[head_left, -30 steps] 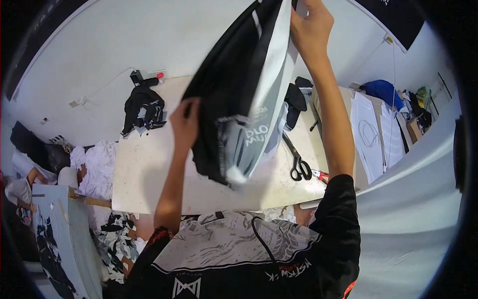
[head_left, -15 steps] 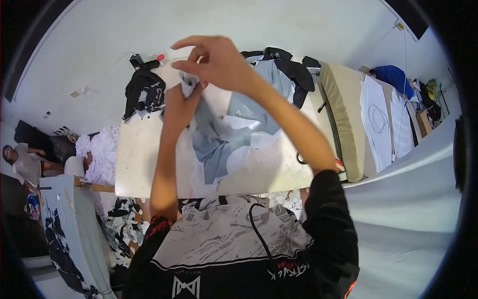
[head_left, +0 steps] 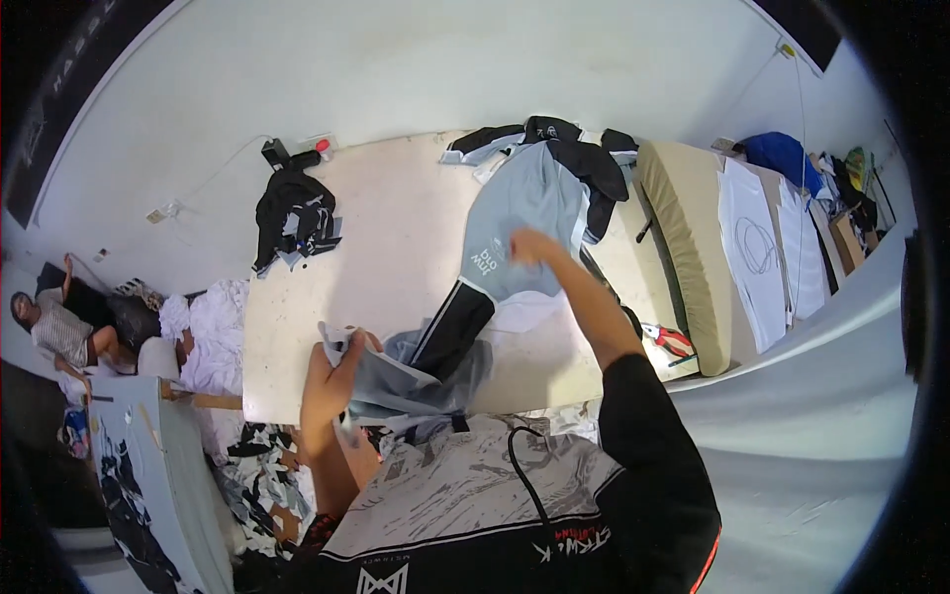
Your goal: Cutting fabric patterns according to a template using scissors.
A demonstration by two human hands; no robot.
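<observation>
Risk: lower end of grey-and-black garment [head_left: 515,238] overhangs near edge of cream table [head_left: 396,228]; loose hold could let it slide toward fabric scraps [head_left: 262,475] on floor. Left hand [head_left: 341,361] closed on bunched grey hem at table edge. Right hand [head_left: 534,247] rests on garment mid-table, fingers curled, pinching cloth. Red-handled scissors [head_left: 673,340] lie beside right forearm; snag possible.

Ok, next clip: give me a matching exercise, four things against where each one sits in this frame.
Things:
1. grey and black garment
2. red-handled scissors
3. black clothing heap
4. left hand

Places:
A. table's far left corner, near the wall
B. near table edge, gripping grey fabric
C. spread across the table middle, under the right hand
D. right side of the table, beside the tan cushion

Pairs: 1-C, 2-D, 3-A, 4-B
</observation>
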